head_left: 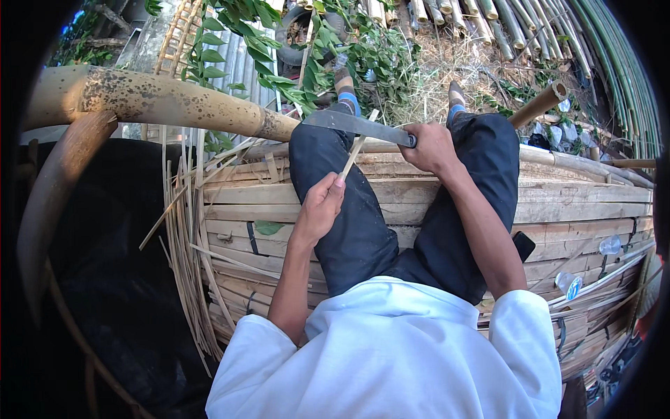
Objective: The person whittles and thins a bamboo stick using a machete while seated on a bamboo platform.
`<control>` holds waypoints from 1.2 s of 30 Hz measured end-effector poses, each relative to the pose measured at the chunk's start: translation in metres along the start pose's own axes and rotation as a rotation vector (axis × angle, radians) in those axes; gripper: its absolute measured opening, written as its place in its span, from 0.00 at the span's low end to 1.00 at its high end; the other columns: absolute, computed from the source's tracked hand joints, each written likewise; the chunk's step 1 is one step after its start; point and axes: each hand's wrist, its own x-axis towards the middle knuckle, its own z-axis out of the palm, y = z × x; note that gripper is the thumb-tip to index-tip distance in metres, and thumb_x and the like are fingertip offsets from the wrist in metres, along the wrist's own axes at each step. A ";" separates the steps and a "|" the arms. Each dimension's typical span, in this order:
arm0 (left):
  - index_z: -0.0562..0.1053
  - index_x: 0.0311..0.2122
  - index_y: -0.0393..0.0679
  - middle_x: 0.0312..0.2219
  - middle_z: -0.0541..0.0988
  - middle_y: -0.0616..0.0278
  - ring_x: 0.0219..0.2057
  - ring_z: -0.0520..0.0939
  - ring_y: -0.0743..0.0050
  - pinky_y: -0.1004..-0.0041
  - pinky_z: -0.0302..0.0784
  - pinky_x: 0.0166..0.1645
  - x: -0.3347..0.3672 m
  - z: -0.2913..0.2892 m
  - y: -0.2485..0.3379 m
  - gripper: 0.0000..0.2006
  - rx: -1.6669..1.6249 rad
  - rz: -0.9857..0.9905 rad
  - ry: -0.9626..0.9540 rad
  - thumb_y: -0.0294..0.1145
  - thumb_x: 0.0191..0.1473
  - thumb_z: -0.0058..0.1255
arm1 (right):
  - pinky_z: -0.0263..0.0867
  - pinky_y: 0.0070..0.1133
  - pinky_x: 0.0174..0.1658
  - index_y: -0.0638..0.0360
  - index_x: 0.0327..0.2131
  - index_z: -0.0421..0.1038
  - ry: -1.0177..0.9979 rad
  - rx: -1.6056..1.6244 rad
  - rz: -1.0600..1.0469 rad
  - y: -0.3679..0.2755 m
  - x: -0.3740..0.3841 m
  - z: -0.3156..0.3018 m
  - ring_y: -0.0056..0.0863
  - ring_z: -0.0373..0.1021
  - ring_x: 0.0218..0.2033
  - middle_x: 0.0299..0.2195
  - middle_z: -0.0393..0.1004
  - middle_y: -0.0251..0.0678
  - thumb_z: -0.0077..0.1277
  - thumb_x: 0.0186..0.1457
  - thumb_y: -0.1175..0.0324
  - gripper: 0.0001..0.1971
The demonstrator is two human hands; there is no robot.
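My left hand (322,205) is closed around the lower end of a thin, pale bamboo strip (352,158), which slants up and away over my left thigh. In my right hand (430,148) is the handle of a machete (363,127); the fingers hide most of that handle. The broad grey blade points left and lies across the strip near its far end, over my left knee. From this angle I cannot tell how deep the edge sits in the strip.
I sit on stacked bamboo slats (447,209). Split strips (188,265) lie at my left, below a thick bamboo pole (174,101). A dark phone (523,246) and plastic cups (569,285) are at my right. Ahead are leafy branches (380,66), a tyre (293,42) and bamboo poles (551,35).
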 end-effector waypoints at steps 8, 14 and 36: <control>0.62 0.27 0.47 0.14 0.55 0.78 0.12 0.52 0.93 0.85 0.46 0.15 0.000 -0.002 -0.003 0.15 -0.085 -0.092 -0.004 0.43 0.63 0.37 | 0.69 0.35 0.34 0.51 0.29 0.79 -0.051 -0.132 0.022 0.007 0.007 0.003 0.44 0.73 0.26 0.21 0.75 0.46 0.50 0.37 0.61 0.13; 0.62 0.28 0.48 0.13 0.53 0.78 0.10 0.50 0.95 0.86 0.40 0.12 0.004 -0.004 -0.009 0.14 -0.125 -0.121 -0.005 0.44 0.63 0.37 | 0.70 0.34 0.34 0.50 0.29 0.79 -0.074 -0.180 0.071 0.008 0.007 0.008 0.43 0.73 0.26 0.21 0.75 0.46 0.51 0.35 0.60 0.14; 0.70 0.33 0.41 0.14 0.56 0.78 0.16 0.54 0.93 0.83 0.47 0.19 0.006 -0.005 -0.021 0.15 0.070 -0.020 0.206 0.41 0.63 0.38 | 0.67 0.37 0.32 0.56 0.24 0.74 -0.119 0.166 -0.031 -0.009 -0.014 0.030 0.48 0.71 0.24 0.17 0.72 0.45 0.52 0.43 0.62 0.09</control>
